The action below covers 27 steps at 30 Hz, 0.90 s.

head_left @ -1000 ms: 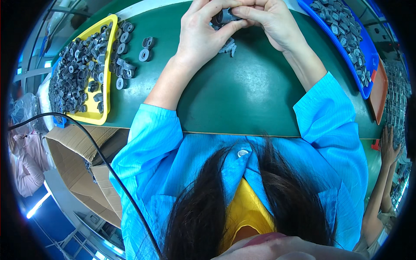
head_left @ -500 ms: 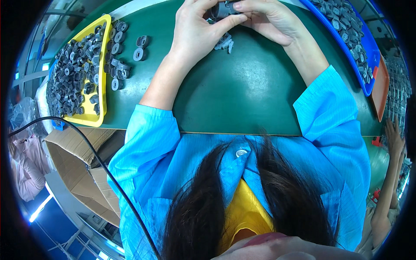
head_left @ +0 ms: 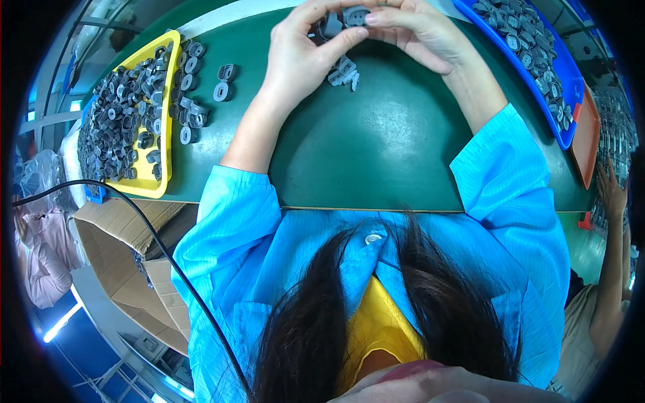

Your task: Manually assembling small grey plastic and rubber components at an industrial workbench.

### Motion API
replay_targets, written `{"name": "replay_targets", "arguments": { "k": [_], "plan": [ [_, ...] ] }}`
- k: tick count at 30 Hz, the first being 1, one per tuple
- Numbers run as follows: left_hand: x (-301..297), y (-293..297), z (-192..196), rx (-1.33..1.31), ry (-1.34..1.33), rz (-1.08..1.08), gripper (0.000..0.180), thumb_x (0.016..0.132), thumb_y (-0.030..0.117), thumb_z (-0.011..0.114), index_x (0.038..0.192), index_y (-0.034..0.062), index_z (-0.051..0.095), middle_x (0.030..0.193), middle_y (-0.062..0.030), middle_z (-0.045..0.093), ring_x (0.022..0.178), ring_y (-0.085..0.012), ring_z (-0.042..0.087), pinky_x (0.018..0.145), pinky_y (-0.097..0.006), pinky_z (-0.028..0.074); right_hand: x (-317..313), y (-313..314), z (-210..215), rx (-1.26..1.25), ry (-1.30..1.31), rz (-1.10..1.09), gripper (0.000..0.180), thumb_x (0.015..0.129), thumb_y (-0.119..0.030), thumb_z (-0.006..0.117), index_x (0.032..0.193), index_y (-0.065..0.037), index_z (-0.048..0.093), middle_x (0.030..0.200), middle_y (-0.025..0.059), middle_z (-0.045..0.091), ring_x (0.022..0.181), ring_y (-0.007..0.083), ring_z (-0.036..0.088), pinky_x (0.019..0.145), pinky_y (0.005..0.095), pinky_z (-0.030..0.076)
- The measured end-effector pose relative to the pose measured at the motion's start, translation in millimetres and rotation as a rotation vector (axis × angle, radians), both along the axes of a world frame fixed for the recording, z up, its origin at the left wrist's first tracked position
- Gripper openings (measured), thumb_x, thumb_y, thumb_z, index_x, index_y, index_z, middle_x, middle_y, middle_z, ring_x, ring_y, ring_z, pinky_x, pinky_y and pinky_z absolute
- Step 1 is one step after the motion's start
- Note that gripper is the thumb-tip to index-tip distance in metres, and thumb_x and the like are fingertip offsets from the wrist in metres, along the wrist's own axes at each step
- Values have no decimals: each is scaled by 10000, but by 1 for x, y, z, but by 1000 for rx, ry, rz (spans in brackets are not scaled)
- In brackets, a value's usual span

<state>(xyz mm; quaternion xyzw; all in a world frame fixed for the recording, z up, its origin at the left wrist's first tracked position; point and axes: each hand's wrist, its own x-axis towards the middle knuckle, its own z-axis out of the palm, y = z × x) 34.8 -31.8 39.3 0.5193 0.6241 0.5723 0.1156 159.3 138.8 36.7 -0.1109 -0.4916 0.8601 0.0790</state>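
Note:
Both my hands are raised over the far middle of the green table. Between the thumb and fingers of my left hand [head_left: 295, 57] sits a dark grey plastic part [head_left: 329, 27]. My right hand [head_left: 426, 37] pinches a small grey plastic part [head_left: 355, 16] with a rounded face, close against the left one. Whether the two parts are joined I cannot tell, since fingers cover much of them. Just below, several small light grey pieces [head_left: 345, 72] lie in a little heap on the table.
At the left stands a yellow tray [head_left: 166, 114] of dark grey parts, with loose parts [head_left: 189, 80] along its edge. Two grey parts [head_left: 224, 82] lie nearer the middle. A blue tray [head_left: 564, 131] of grey parts and an orange tray [head_left: 586, 144] are at the right. A cardboard box [head_left: 127, 269] stands below left.
The grey part in my fingers has turned, so its rounded face shows. The small heap is more exposed. The whole view has shifted slightly; at the right, another person's arm has moved.

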Motion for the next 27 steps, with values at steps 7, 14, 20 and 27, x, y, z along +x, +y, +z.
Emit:
{"name": "replay_targets", "arguments": {
  "k": [7, 14, 20, 27],
  "plan": [
    [2, -3, 13, -74, 48, 26, 338, 847, 46, 814, 1167, 1, 717, 1044, -84, 706, 953, -156, 658, 857, -300, 527, 0, 4, 3, 110, -34, -20, 235, 902, 35, 689, 1125, -19, 642, 997, 110, 728, 879, 188, 737, 793, 283, 611],
    [9, 1, 10, -16, 288, 43, 368, 788, 18, 824, 1142, 16, 722, 964, -120, 681, 851, -247, 681, 772, -322, 543, -5, -3, -10, 386, 4, -124, 192, 852, 43, 697, 994, -41, 598, 906, 67, 692, 784, 146, 687, 714, 254, 565],
    [6, 4, 4, 73, -9, 28, 366, 852, 12, 804, 1205, 7, 708, 986, -64, 699, 852, -157, 674, 742, -288, 547, -3, -12, 3, 129, 85, -138, 231, 897, 13, 669, 1111, -54, 613, 973, 42, 686, 907, 138, 676, 818, 262, 527],
    [-17, -3, -15, -171, -756, -224, 461, 1009, 124, 651, 1445, 9, 550, 1022, -17, 617, 774, -86, 580, 654, -201, 455, 3, 10, 10, 216, -93, -257, 167, 893, -39, 697, 1050, -65, 647, 880, 34, 709, 724, 116, 659, 646, 233, 523]
  ]
}}
